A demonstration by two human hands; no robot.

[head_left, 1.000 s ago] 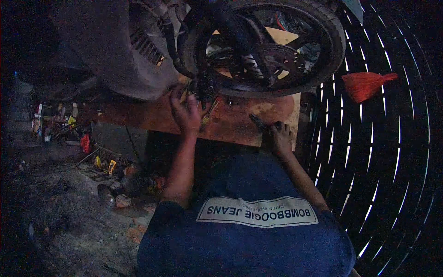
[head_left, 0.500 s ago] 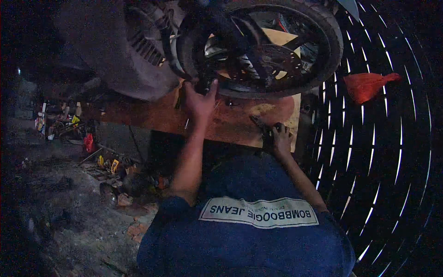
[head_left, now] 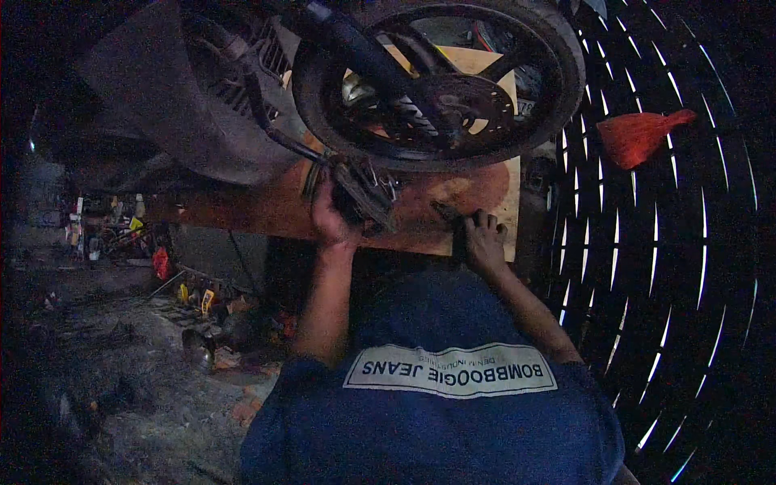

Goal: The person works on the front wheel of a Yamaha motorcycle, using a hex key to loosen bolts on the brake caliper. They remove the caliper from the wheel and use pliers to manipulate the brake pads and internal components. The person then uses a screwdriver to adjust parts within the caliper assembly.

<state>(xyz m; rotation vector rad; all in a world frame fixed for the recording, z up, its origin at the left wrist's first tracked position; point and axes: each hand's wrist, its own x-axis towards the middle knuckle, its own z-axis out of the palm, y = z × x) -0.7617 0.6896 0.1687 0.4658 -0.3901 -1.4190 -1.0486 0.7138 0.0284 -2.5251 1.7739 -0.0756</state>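
My left hand (head_left: 330,212) is closed around a dark brake caliper (head_left: 362,192), just below the near edge of the motorcycle wheel (head_left: 558,109). Small shiny metal pieces show on the caliper's right side. A brake disc (head_left: 495,99) sits at the wheel's hub, beside the dark fork leg (head_left: 356,50). Over the right part of the brown board, my right hand (head_left: 487,241) has its fingers curled at a dark hand tool (head_left: 443,212), maybe pliers. Shadow hides most of its grip.
The brown wooden board (head_left: 267,212) lies under the wheel. A bent metal pipe (head_left: 279,137) runs near my left hand. To the right, a red bag (head_left: 638,139) hangs on a slatted wall (head_left: 622,242). Clutter and a red item (head_left: 161,263) are at left.
My left hand has moved slightly left and down from the wheel's edge, and the caliper now shows clearly in it. The right hand has shifted slightly left. The view has shifted a little.
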